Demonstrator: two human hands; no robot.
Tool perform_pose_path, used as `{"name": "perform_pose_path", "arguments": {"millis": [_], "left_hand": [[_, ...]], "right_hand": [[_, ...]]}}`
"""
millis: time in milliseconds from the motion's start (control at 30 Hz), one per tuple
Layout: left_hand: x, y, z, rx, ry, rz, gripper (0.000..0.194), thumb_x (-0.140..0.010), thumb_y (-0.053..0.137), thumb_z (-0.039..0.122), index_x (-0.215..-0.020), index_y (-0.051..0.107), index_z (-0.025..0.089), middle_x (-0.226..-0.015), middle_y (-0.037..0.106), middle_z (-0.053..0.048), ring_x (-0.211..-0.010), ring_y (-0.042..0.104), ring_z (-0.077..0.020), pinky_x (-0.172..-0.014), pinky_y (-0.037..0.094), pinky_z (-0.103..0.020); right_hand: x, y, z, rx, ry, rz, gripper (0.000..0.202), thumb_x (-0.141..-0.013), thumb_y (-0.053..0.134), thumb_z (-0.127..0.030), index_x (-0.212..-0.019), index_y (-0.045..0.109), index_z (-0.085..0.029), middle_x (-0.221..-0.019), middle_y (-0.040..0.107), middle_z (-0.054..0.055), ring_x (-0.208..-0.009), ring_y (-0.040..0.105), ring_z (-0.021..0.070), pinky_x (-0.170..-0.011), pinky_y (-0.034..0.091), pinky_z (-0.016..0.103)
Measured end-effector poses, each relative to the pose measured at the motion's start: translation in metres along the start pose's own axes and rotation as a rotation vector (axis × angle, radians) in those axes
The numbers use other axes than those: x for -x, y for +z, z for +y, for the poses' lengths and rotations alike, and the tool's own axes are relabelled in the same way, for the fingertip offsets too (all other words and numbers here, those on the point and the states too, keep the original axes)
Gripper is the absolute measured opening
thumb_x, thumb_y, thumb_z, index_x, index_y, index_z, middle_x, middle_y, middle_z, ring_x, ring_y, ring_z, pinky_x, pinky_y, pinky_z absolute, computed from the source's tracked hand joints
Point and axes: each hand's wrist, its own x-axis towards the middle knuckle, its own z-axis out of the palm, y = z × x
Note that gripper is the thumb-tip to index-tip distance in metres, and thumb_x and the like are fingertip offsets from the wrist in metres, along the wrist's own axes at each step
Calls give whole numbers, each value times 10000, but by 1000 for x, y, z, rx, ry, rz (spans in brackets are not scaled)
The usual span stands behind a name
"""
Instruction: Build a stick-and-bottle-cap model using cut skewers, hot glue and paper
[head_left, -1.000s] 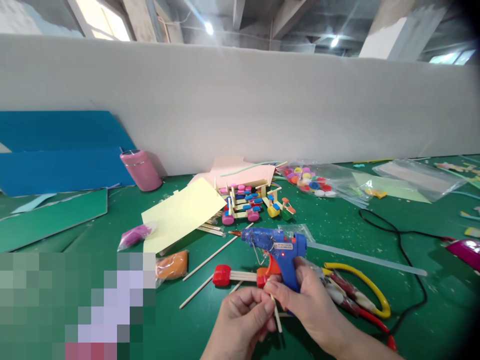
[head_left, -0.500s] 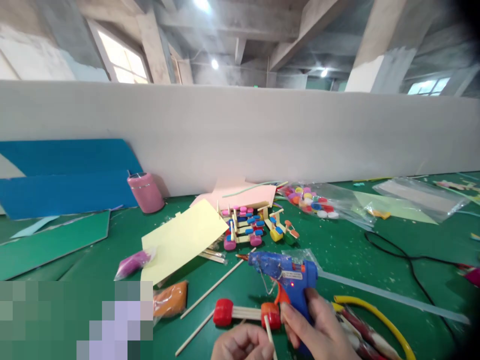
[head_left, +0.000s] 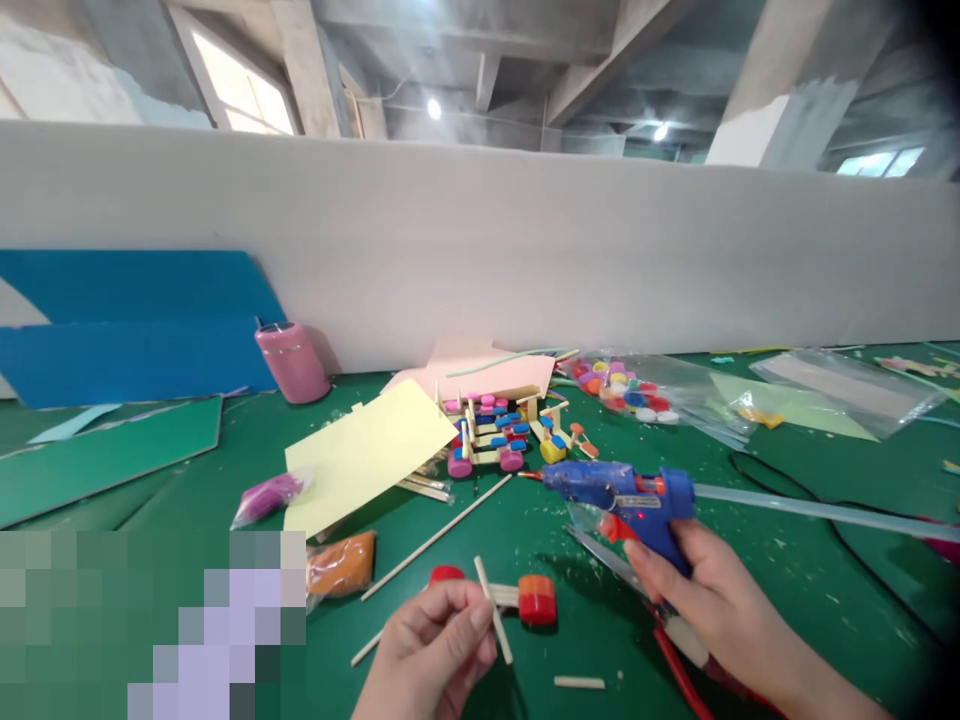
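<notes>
Between its thumb and fingers, my left hand [head_left: 439, 640] pinches a short wooden stick [head_left: 493, 612], tilted above the table. Just behind it lies a piece with red and orange round ends [head_left: 538, 600] joined by pale sticks; my hand partly hides its left end. My right hand [head_left: 705, 590] grips the handle of a blue glue gun [head_left: 622, 490], whose nozzle points left and whose long clear glue stick trails right. Red-handled pliers [head_left: 675, 665] lie beneath my right hand. A short cut stick [head_left: 579, 683] rests near the front edge.
Small colourful wheeled models [head_left: 491, 440] stand mid-table behind the glue gun. A yellow sheet [head_left: 367, 450], an orange packet [head_left: 341, 567] and a pink container [head_left: 292, 362] are to the left. Bagged caps [head_left: 619, 385] lie at the back; a black cable [head_left: 847, 515] crosses the right.
My right hand has moved right and up with the glue gun, away from the red piece. My left hand has lifted its stick and shifted left. The pliers and short cut stick now show.
</notes>
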Motion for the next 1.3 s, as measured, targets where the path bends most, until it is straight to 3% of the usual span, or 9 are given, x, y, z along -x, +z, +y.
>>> {"name": "perform_pose_path", "arguments": {"millis": [133,333,500,767,1000,1300], "left_hand": [[2,4,2,29,8,19,216,-559,789,248,-567,620,114,-486,506,26,-471,379,-42,-473,326,-149],[2,1,0,42,-19,-8,187,-615,759,239,-605,619,114,-506,502,29,-491,391,-40,-503,344,-144],[0,-1,-2,6,-21,-46,164,-663,722,232,-620,617,114,-513,496,30,-490,379,-42,-499,329,-153],[-3,-1,-6,-37,-29,-99,149,-697,694,213,-624,617,110,-520,517,20,-492,377,-43,-486,298,-154],[-2,-1,-6,-82,-59,-92,176,-676,713,244,-612,611,115,-529,525,19,-508,394,-51,-517,320,-167],[0,-2,-7,-84,-47,-126,140,-695,696,221,-633,627,117,-546,537,14,-524,425,-55,-521,344,-161]], "right_hand": [[1,-9,7,-35,3,-2,305,-798,519,-466,-918,583,-193,-564,450,-35,-498,405,120,-460,362,224],[6,-13,15,-74,26,-177,280,-815,507,-466,-755,532,-194,-588,453,-22,-493,391,108,-451,339,227],[12,-10,14,-63,9,-204,318,-815,516,-446,-620,486,-196,-553,434,-32,-488,377,98,-435,314,213],[14,-12,17,51,-84,-255,184,-846,497,-365,-819,599,-215,-568,468,-28,-503,433,111,-441,356,208],[14,-13,19,108,-126,-235,209,-830,523,-322,-662,564,-204,-529,454,-28,-462,413,102,-408,326,206],[16,-14,18,131,-143,-254,209,-850,485,-344,-904,626,-200,-592,497,-9,-492,445,109,-443,378,207]]}}
